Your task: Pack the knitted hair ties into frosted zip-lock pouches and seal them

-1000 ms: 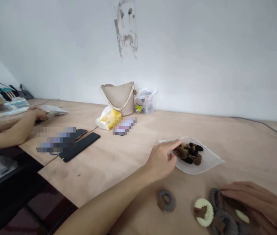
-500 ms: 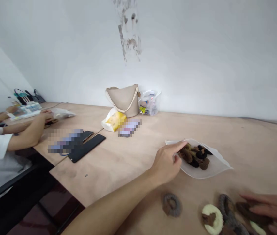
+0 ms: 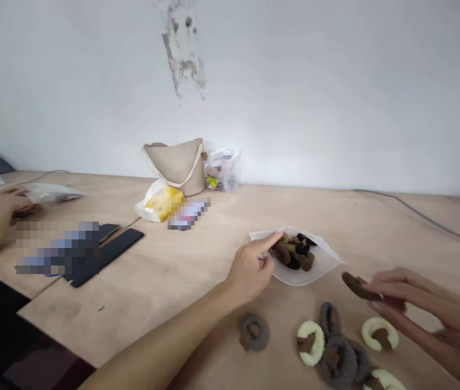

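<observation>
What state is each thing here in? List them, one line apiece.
clear plastic bag: flat on the wooden table, dark hair ties inside.
left hand: pinching the bag's rim.
right hand: raised, pinching a dark brown fuzzy hair tie clear of the table.
grey fuzzy hair tie: lying flat, untouched.
beige bucket bag: upright by the wall.
black flat phone: lying flat, screen dark.

No lettering can be read; print on the yellow packet (image 3: 160, 203) seems too blurred.
</observation>
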The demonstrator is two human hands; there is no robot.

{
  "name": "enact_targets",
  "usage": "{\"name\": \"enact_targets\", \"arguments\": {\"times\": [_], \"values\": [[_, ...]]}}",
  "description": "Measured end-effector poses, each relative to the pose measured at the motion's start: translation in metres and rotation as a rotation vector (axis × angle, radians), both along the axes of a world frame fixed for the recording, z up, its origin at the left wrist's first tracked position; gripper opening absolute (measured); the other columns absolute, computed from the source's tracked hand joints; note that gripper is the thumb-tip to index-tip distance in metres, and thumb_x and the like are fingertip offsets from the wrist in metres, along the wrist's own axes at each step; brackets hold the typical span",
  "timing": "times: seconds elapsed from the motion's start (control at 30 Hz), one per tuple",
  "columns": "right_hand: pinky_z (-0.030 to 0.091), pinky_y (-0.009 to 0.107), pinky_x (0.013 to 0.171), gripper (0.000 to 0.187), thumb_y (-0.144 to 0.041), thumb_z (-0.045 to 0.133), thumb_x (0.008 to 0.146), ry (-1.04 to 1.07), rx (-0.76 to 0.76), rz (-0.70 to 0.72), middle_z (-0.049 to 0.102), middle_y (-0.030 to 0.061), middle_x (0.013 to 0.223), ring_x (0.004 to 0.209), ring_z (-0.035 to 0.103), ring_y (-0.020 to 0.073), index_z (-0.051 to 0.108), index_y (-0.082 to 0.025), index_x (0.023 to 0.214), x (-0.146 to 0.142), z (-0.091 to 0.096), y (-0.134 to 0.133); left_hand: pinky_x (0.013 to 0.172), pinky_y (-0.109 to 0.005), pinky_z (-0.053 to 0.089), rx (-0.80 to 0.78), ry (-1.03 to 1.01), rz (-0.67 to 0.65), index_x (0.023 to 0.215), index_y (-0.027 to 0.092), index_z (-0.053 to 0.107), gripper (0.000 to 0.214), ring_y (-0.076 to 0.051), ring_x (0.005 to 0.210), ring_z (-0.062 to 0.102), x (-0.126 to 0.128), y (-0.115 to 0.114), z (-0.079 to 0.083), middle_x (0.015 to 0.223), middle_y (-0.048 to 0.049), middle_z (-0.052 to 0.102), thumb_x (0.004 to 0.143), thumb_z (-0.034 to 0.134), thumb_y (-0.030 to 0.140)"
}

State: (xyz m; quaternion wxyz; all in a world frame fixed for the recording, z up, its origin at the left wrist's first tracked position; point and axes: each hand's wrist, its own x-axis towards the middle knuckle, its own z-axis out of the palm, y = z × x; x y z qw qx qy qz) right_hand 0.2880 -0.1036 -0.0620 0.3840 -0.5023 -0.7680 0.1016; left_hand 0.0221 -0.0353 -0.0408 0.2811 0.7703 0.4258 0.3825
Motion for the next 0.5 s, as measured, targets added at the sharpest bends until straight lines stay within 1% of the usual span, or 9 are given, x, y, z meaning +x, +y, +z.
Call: {"name": "enact_targets", "arguments": {"times": [0.03,0.07,0.13,0.23,0.3,0.4,0.43,0.47,0.5], "values": [[0.048,0.018,0.038,0.021,-0.031,0.056,0.083,-0.007,0.032,0.059,0.062,0.0065,0.090,0.067,0.063,0.0165,0.063,-0.034,0.103,-0.012,0.007,0.005,0.094,-0.029,0.048,-0.016,-0.010,-0.002,0.128,0.022,0.053,0.059,-0.018,0.116,0.056,0.001,0.000,0.001,0.128,-0.0015,0.057,0.073,0.042,0.001],[0.049,0.018,0.039,0.021,-0.028,0.054,0.084,-0.006,0.091,0.077,0.062,0.0058,0.090,0.068,0.063,0.0159,0.063,-0.032,0.103,-0.023,0.013,0.011,0.092,-0.028,0.050,-0.034,-0.019,-0.007,0.128,0.021,0.053,0.060,-0.018,0.117,0.055,0.001,0.001,0.002,0.128,-0.0019,0.057,0.072,0.042,0.001],[0.054,0.022,0.051,0.020,-0.022,0.052,0.085,-0.024,0.230,0.070,0.065,0.0046,0.087,0.069,0.064,0.0149,0.063,-0.026,0.101,-0.044,0.022,0.023,0.089,-0.025,0.051,-0.066,-0.037,-0.015,0.127,0.019,0.053,0.061,-0.019,0.118,0.054,0.002,0.001,0.005,0.129,-0.0024,0.056,0.071,0.042,0.001],[0.056,0.026,0.063,0.021,-0.019,0.049,0.087,-0.036,0.255,0.055,0.067,0.0046,0.090,0.073,0.065,0.0148,0.060,-0.023,0.104,-0.057,0.026,0.029,0.090,-0.025,0.050,-0.095,-0.062,-0.001,0.127,0.019,0.053,0.061,-0.019,0.121,0.052,0.003,0.002,0.007,0.131,-0.0017,0.055,0.070,0.043,0.001],[0.056,0.023,0.058,0.019,-0.020,0.049,0.087,-0.043,0.180,0.072,0.068,0.0038,0.089,0.073,0.065,0.0144,0.061,-0.024,0.101,-0.048,0.023,0.022,0.091,-0.025,0.050,-0.106,-0.067,0.015,0.126,0.020,0.054,0.060,-0.020,0.122,0.051,0.002,0.002,0.008,0.130,-0.0011,0.055,0.070,0.043,0.002],[0.049,0.016,0.038,0.015,-0.024,0.050,0.087,-0.044,0.037,0.057,0.068,0.0023,0.081,0.066,0.065,0.0140,0.062,-0.027,0.096,-0.016,0.014,0.002,0.093,-0.025,0.048,-0.105,-0.047,0.017,0.126,0.022,0.054,0.060,-0.019,0.119,0.054,0.001,0.001,0.009,0.128,-0.0004,0.057,0.071,0.044,0.003],[0.048,0.016,0.037,0.016,-0.025,0.051,0.087,-0.053,-0.009,0.051,0.068,0.0024,0.081,0.065,0.065,0.0145,0.063,-0.028,0.097,-0.004,0.011,-0.005,0.094,-0.025,0.048,-0.102,-0.040,0.018,0.126,0.022,0.054,0.059,-0.019,0.117,0.055,0.001,0.001,0.009,0.128,-0.0002,0.057,0.071,0.045,0.003],[0.051,0.017,0.040,0.017,-0.025,0.050,0.087,-0.074,-0.049,0.071,0.068,0.0029,0.083,0.068,0.066,0.0153,0.063,-0.029,0.098,0.006,0.007,-0.012,0.094,-0.025,0.047,-0.102,-0.035,0.019,0.127,0.023,0.054,0.059,-0.019,0.116,0.056,0.001,0.001,0.010,0.128,-0.0002,0.057,0.071,0.045,0.004],[0.055,0.020,0.049,0.019,-0.025,0.049,0.087,-0.099,-0.080,0.108,0.069,0.0036,0.087,0.072,0.066,0.0167,0.064,-0.030,0.099,0.014,0.003,-0.018,0.093,-0.025,0.048,-0.105,-0.035,0.023,0.127,0.023,0.054,0.060,-0.018,0.114,0.057,0.001,0.000,0.010,0.128,-0.0003,0.057,0.071,0.045,0.004]]}}
